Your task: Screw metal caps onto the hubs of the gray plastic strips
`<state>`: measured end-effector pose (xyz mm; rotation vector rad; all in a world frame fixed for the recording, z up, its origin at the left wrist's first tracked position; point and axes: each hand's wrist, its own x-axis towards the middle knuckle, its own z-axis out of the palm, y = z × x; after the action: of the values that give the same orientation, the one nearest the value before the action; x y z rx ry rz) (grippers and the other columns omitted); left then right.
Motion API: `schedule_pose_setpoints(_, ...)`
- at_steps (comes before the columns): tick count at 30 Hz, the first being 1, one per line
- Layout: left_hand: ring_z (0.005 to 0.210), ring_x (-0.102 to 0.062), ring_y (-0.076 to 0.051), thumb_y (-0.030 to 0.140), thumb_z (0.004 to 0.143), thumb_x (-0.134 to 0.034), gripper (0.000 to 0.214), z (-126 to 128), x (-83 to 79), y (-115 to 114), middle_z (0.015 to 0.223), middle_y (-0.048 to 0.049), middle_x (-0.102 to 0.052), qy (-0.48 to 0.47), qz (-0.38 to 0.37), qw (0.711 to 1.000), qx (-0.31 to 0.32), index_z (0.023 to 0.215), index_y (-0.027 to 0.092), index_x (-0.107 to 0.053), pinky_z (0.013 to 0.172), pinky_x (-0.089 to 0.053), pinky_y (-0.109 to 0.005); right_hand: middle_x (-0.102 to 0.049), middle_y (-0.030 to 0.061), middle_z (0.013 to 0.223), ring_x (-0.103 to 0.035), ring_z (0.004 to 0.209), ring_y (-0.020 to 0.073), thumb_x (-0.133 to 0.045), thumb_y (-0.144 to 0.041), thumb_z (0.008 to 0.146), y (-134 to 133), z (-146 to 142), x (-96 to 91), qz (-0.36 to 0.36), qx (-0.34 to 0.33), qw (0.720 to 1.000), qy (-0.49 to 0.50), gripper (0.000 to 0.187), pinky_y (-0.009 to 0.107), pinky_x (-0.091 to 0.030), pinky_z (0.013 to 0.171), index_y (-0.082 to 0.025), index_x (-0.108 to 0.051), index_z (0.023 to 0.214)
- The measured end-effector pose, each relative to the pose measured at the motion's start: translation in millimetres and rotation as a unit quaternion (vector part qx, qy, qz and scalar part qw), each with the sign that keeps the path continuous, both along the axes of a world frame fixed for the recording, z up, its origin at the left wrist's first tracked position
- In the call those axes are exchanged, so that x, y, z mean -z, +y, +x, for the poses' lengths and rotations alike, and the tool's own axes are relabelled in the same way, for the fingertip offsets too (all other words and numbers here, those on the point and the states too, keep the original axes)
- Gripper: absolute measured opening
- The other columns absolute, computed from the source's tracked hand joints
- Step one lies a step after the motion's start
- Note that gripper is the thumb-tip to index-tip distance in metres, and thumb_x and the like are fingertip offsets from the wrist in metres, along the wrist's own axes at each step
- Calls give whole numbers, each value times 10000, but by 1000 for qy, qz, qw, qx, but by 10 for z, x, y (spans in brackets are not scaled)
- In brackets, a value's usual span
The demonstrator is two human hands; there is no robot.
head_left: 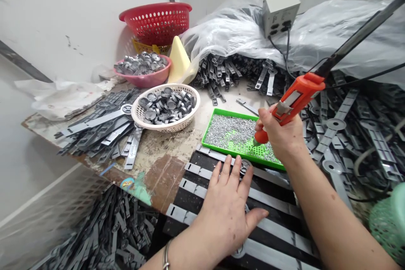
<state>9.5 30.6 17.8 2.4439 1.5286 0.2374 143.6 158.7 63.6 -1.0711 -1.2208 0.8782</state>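
My right hand (280,133) is closed round an orange electric screwdriver (292,99), whose tip dips into a green tray (221,114) full of small silver screws. My left hand (229,204) lies flat with its fingers spread on grey plastic strips (202,173) set side by side on a black fixture in front of me. Its fingertips rest beside a round grey cap (244,164) at the end of one strip.
A white basket (185,124) and a pink bowl (147,80) hold round grey caps; a red basket (156,19) stands behind. Loose grey strips are piled at left (101,130), at right (348,130) and below the table edge. A grey power box (280,8) sits on plastic sheeting.
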Motion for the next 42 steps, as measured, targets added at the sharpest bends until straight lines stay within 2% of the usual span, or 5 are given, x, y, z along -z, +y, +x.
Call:
schedule_pose_setpoints(23, 1419, -26, -314, 722, 863, -248, 786, -9, 7, -3, 1546, -118, -145, 2, 3, 1000, 4, 1472, 226, -211, 1125, -140, -530, -547, -32, 558, -542, 470, 130, -740, -471, 667, 37, 20, 40, 7, 2, 1000, -10, 360, 283, -483, 419, -213, -497, 725)
schedule_pose_setpoints(29, 1417, -26, -321, 719, 861, -267, 786, -12, 12, -4, 1546, -120, -142, 6, 6, 1000, 6, 1470, 223, -221, 1125, -139, -533, -548, -33, 559, -543, 459, 131, -726, -462, 697, 37, 54, -3, 21, -3, 1000, 3, 341, 286, -483, 421, -217, -492, 738)
schedule_pose_setpoints(35, 1416, -31, -320, 735, 856, -232, 809, -22, 59, -13, 1546, -131, -126, 2, 24, 1000, 7, 1480, 223, -180, 1125, -137, -532, -548, -32, 550, -538, 454, 128, -729, -445, 701, -30, 137, -151, 49, 14, 999, 4, 322, 291, -477, 433, -222, -497, 711)
schedule_pose_setpoints(39, 1412, -12, -330, 724, 864, -235, 792, -41, 33, 6, 1545, -148, -101, -11, 27, 999, 18, 1483, 236, -162, 1119, -130, -551, -503, -29, 503, -525, 447, 130, -705, -430, 732, -212, 137, -386, 91, 1, 996, 12, 304, 300, -464, 438, -232, -507, 616)
schedule_pose_setpoints(42, 1409, 4, -338, 703, 877, -249, 748, -60, -46, -10, 1542, -159, -100, -24, 34, 999, 13, 1473, 255, -203, 1111, -112, -577, -508, -30, 514, -511, 435, 127, -719, -425, 720, -407, 99, -550, 94, -26, 995, 32, 284, 293, -438, 402, -243, -520, 631)
